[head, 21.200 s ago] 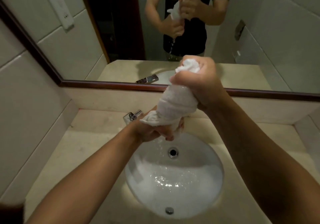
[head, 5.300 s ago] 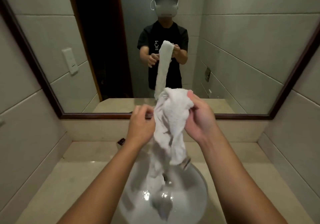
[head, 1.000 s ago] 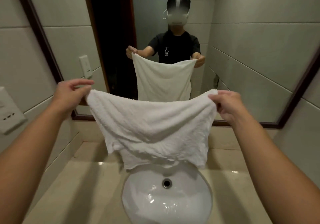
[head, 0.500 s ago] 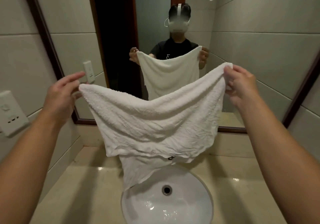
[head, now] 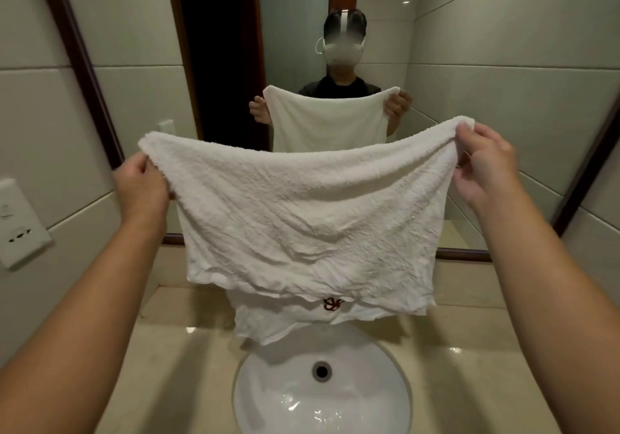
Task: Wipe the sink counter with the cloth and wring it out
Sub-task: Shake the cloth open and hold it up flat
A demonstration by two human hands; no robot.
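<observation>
A white terry cloth [head: 302, 212] hangs spread out and folded double in the air above the sink. My left hand [head: 141, 185] pinches its upper left corner. My right hand [head: 483, 168] pinches its upper right corner, a little higher. The cloth's lower edge, with a small dark red mark [head: 332, 303], hangs just above the white oval basin [head: 275, 396]. The beige counter [head: 174, 360] surrounds the basin. The tap is hidden behind the cloth.
A wall mirror [head: 218, 64] with a dark wooden frame stands behind the counter and reflects a person holding the cloth. A white wall socket [head: 20, 222] sits on the left tiled wall. Tiled walls close in on both sides.
Over the last second both hands lifted and stretched the cloth level; the right hand came down from its higher tilt. Earlier the cloth was twisted and wrung over the basin, then unrolled.
</observation>
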